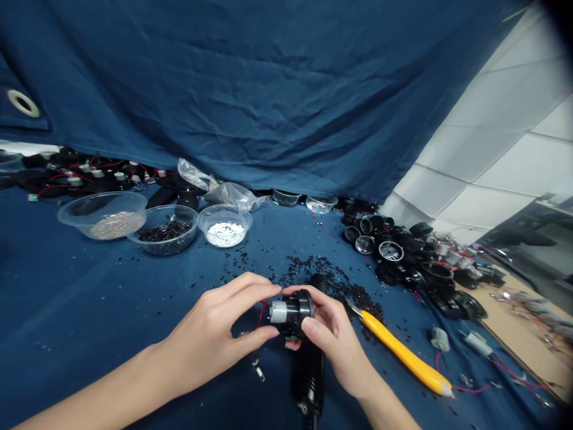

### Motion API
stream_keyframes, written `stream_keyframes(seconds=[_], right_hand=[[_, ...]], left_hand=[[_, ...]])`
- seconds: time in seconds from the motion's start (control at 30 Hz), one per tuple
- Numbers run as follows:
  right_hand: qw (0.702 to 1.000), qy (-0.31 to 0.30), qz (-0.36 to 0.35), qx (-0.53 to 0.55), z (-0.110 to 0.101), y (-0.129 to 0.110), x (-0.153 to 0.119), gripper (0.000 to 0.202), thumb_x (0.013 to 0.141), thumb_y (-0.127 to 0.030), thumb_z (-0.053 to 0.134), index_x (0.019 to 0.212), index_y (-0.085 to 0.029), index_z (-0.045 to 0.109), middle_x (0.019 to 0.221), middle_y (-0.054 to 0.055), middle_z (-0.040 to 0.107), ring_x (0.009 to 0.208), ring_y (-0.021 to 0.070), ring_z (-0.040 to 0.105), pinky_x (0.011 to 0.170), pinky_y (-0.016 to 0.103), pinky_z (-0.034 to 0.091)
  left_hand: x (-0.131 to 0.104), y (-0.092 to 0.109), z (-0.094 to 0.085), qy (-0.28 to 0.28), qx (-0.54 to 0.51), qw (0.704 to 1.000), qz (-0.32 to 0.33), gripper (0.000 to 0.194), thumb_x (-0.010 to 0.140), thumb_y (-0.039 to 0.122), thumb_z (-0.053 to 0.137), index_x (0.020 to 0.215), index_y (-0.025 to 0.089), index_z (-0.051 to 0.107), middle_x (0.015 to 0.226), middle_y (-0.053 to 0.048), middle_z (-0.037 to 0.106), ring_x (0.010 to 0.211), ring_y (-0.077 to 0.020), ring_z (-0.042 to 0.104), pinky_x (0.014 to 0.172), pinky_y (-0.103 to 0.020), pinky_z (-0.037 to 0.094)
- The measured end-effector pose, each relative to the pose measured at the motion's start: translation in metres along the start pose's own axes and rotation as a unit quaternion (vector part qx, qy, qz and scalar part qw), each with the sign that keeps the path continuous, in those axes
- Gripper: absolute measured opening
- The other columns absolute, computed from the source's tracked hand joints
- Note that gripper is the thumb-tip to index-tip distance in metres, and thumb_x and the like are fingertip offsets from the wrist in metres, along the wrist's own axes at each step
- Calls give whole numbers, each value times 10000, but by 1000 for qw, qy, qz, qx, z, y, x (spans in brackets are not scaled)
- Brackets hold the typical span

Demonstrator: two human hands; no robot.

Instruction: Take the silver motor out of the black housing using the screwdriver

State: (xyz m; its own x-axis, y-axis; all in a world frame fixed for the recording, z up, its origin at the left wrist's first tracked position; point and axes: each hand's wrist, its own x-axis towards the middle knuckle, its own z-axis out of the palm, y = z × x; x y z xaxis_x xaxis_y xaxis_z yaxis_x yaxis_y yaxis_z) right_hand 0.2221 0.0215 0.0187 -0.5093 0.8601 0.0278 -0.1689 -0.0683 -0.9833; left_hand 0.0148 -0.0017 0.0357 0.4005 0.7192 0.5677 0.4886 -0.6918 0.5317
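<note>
My right hand (pixel 333 334) grips a round black plastic housing (pixel 299 312), thumb on its near side and fingers behind it. A small silver motor (pixel 278 312) sticks out of the housing toward the left, with a red wire and a small connector piece (pixel 258 370) hanging below. My left hand (pixel 239 316) is spread around the motor end, thumb and fingers apart; its fingertips are at the housing's edge, and whether they touch it is unclear. Beneath the hands lies a black cylindrical power tool (pixel 308 376), partly hidden by my right hand.
Tubs of silvery bits (pixel 102 206), black pieces (pixel 163 233) and white pieces (pixel 225 230) stand at left. Small black bits (pixel 322 269) are scattered ahead. To the right lie a yellow-handled tool (pixel 403 352), loose motors (pixel 439 338) and piled black housings (pixel 403 263). A blue cloth (pixel 290 95) hangs behind.
</note>
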Motion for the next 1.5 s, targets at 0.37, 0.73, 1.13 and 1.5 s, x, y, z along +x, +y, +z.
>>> stream_keyframes(seconds=[0.37, 0.73, 1.13, 1.5], right_hand=[[998, -29, 3, -55, 2, 5, -9, 560, 750, -524, 711, 1219, -244, 588, 949, 32, 613, 803, 110, 551, 688, 181, 454], [996, -23, -25, -81, -6, 14, -12, 659, 576, -411, 856, 1189, -289, 645, 899, 9, 607, 748, 116, 553, 633, 189, 451], [997, -44, 7, 65, -3, 5, -4, 551, 719, -520, 741, 1147, -195, 615, 884, 45, 635, 694, 109, 596, 607, 205, 534], [972, 82, 74, 208, -11, 5, 1, 536, 788, -624, 620, 963, -121, 685, 696, 74, 706, 443, 90, 591, 424, 161, 502]], left_hand=[[-19, -10, 11, -11, -7, 1000, 7, 179, 887, 162, 632, 1046, 172, 551, 799, -8, 595, 684, -139, 521, 618, -259, 424], [-24, -1, 11, -79, 87, 992, 34, 77, 969, 212, 471, 1010, 154, 501, 760, -30, 526, 657, -178, 429, 593, -304, 340], [-12, 4, 6, -73, -160, 973, -147, 129, 865, 206, 609, 984, 202, 559, 830, 3, 617, 747, -153, 560, 697, -275, 428], [-14, -9, 6, -124, -597, 726, -319, 428, 816, 358, 714, 1187, 168, 618, 731, -52, 692, 611, -180, 649, 588, -268, 481]])
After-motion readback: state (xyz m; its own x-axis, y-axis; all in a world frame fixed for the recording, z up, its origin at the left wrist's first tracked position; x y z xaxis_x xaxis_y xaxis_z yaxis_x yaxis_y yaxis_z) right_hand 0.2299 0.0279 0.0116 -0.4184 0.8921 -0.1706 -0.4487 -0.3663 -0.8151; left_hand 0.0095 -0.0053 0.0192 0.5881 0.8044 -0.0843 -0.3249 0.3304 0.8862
